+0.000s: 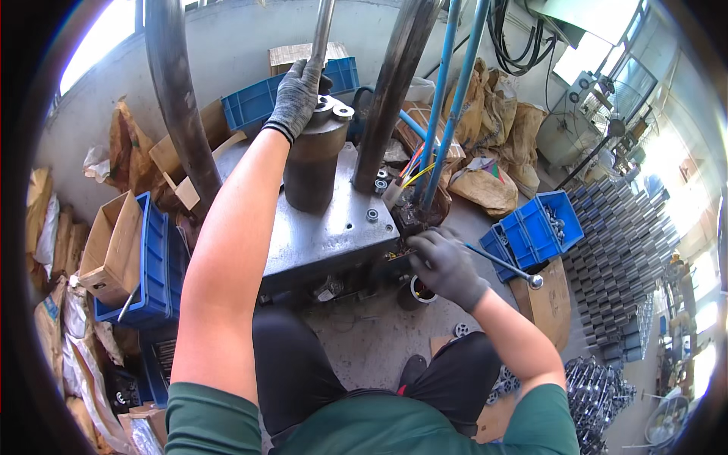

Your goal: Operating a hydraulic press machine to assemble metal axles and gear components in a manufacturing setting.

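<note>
My left hand (297, 95), in a grey knit glove, reaches up and is wrapped round an upright metal rod (324, 30). Below it stands a thick dark steel cylinder (311, 171) on a flat metal machine table (345, 231); small metal rings (343, 112) rest on its top. At the table's right front corner is my right hand (446, 267), also gloved and slightly blurred. Its fingers are curled, and what they hold, if anything, is hidden. Close behind it, a lever with a ball end (535, 281) sticks out to the right.
Dark steel columns (178, 98) and blue pipes (447, 98) rise around the table. Small bearings (372, 215) lie on its right side. Blue bins (542, 224) and stacked metal tubes (618, 258) stand right. A cardboard box (112, 246) sits left; a dark round container (415, 294) stands below.
</note>
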The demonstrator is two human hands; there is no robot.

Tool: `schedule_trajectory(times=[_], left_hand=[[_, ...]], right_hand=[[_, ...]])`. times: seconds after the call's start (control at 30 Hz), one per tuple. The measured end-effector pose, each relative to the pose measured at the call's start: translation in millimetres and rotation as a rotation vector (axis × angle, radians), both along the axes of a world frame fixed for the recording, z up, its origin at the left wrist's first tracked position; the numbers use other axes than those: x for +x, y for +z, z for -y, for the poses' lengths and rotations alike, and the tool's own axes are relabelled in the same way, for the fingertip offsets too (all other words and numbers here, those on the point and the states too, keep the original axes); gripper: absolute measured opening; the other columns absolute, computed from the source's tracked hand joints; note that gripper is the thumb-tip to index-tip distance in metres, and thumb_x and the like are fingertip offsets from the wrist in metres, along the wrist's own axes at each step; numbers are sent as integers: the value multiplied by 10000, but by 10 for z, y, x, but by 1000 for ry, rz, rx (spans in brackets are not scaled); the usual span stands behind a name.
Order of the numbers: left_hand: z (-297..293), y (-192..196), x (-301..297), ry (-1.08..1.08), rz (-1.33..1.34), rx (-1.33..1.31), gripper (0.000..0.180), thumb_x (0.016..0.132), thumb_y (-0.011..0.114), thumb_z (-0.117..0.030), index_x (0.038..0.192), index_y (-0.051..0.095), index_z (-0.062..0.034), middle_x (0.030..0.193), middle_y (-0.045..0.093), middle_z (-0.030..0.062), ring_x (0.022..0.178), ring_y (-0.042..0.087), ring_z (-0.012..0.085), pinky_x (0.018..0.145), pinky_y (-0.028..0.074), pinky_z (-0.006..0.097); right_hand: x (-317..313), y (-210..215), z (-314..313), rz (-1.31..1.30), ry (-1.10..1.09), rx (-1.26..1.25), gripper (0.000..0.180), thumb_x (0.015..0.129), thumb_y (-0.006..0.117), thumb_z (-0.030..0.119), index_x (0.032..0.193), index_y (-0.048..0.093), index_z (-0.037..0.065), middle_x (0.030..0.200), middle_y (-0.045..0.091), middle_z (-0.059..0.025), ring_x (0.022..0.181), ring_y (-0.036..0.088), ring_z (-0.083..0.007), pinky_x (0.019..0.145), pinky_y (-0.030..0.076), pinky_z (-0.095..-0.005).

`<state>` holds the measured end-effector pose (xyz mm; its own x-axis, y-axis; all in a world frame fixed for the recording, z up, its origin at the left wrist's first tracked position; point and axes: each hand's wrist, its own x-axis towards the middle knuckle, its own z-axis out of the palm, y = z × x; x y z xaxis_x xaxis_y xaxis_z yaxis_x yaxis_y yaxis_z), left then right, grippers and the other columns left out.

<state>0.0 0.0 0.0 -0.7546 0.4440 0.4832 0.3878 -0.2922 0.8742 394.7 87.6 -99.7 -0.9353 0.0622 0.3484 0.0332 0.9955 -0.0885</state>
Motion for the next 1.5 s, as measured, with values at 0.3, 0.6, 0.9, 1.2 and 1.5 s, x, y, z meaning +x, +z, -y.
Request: schedule_trajectory(times=[0.3, 0.6, 0.9, 1.2, 1.5], left_hand=[[23, -4, 40, 49, -42, 4, 484, 1054, 573, -526, 1059, 617, -45, 826, 697, 72, 758, 663, 160, 706, 534, 336], [9, 14, 41, 93, -15, -44, 435, 1067, 567, -489, 1067, 621, -58, 816, 663, 45, 749, 623, 126, 685, 520, 306], [38, 30, -9, 73, 19, -32, 489, 1066, 528, -523, 1116, 637, -49, 776, 666, 68, 647, 629, 158, 616, 525, 329], [3, 21, 14, 65, 60, 40, 426, 1067, 557, -458, 987, 628, -46, 717, 596, 29, 619, 558, 137, 598, 480, 341], [80, -18, 97, 144, -86, 684, 595, 1010, 562, -641, 990, 599, -48, 724, 611, 19, 585, 577, 107, 501, 456, 254]], right_hand=[[-1281, -978, -338, -7, -298, 39, 259, 870, 719, 296, 1054, 761, 118, 1060, 712, -136, 1041, 646, -368, 915, 520, -498], [-1577, -1034, -424, -180, -291, -82, 181, 848, 752, 279, 948, 775, 130, 1022, 699, -142, 945, 670, -355, 837, 555, -478], [-2378, 576, -11, -824, 111, -445, 183, 843, 761, 126, 1011, 735, 58, 1010, 677, -173, 923, 681, -359, 844, 566, -459], [-2689, 648, -9, -576, -222, -99, 278, 900, 691, 315, 1097, 792, 148, 1095, 721, -121, 1031, 650, -352, 884, 556, -471], [-2759, 678, 6, -589, -236, -181, 259, 885, 730, 324, 1063, 804, 151, 1046, 724, -122, 1052, 639, -348, 912, 531, -472]])
